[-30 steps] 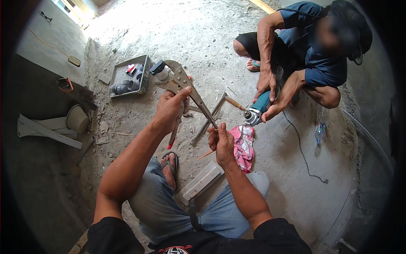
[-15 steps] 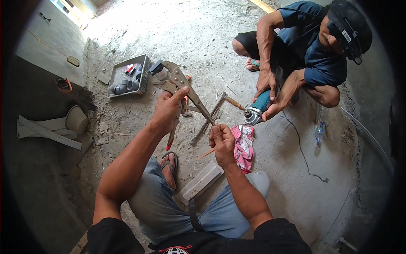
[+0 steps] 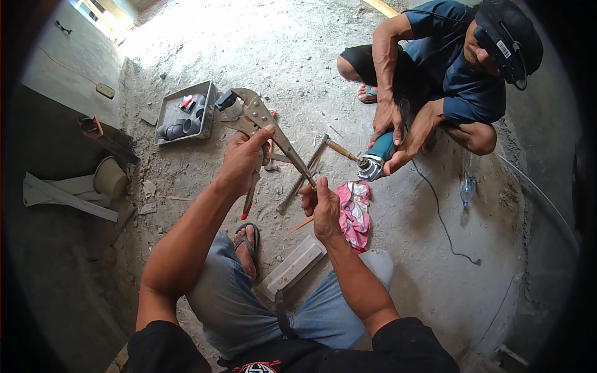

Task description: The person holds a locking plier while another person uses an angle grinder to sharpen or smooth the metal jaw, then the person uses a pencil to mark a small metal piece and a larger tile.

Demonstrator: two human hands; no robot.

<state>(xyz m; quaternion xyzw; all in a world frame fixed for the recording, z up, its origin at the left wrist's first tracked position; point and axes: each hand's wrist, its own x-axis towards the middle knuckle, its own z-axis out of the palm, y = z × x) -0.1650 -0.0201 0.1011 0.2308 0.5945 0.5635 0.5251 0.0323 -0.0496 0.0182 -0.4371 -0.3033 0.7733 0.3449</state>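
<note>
My left hand (image 3: 241, 161) grips large steel locking pliers (image 3: 275, 138) with red-tipped handles. A small clear-and-dark object (image 3: 227, 101) sits at their jaw; I cannot make out what it is. My right hand (image 3: 322, 211) pinches the narrow far end of the upper handle; any small part there is hidden by the fingers. Beneath lie a wooden-handled tool (image 3: 342, 150) and a pink-and-white cloth (image 3: 356, 217). A pale channel-shaped piece (image 3: 292, 264) rests between my knees.
A squatting co-worker (image 3: 435, 74) holds a teal angle grinder (image 3: 380, 152) in both hands at the right; its cord crosses the floor near a plastic bottle (image 3: 467, 190). At left are a tray of pipe fittings (image 3: 207, 112), white offcuts (image 3: 68, 196) and a bucket (image 3: 111, 177).
The fingers of my right hand have shifted slightly at the handle's end. The co-worker and grinder appear a little further left, along with much of the scene.
</note>
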